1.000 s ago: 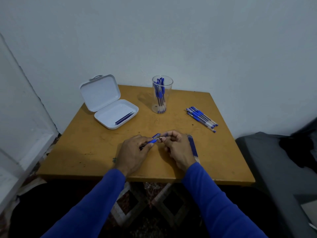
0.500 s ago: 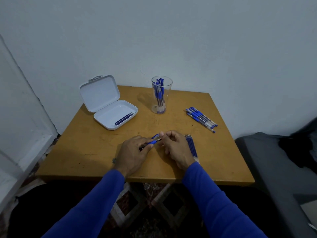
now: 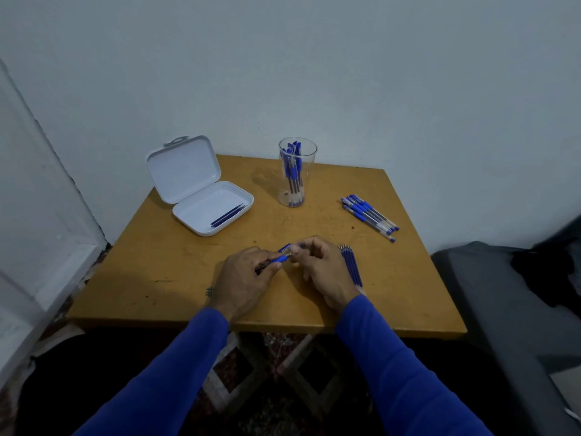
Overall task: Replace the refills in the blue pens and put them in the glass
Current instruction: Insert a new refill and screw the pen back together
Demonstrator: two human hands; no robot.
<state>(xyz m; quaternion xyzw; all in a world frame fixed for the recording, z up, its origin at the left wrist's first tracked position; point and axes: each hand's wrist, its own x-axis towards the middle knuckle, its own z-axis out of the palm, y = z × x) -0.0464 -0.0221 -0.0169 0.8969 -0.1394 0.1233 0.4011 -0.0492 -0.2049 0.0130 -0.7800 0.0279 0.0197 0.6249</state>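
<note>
Near the table's [image 3: 176,278] front edge, the left hand [image 3: 243,281] grips a blue pen [image 3: 274,261] while the right hand [image 3: 323,272] pinches at its tip. Spare refills [image 3: 351,266] lie just right of that hand. Toward the back edge stands the glass [image 3: 297,171] holding pens; loose pens [image 3: 369,217] lie near the right edge, an open white case [image 3: 201,187] at the back left corner.

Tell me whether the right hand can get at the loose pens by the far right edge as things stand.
Probably yes, once freed. The right hand is pinching the tip of the pen that the left hand holds. The loose pens lie beyond it on bare table, nothing between.
</note>
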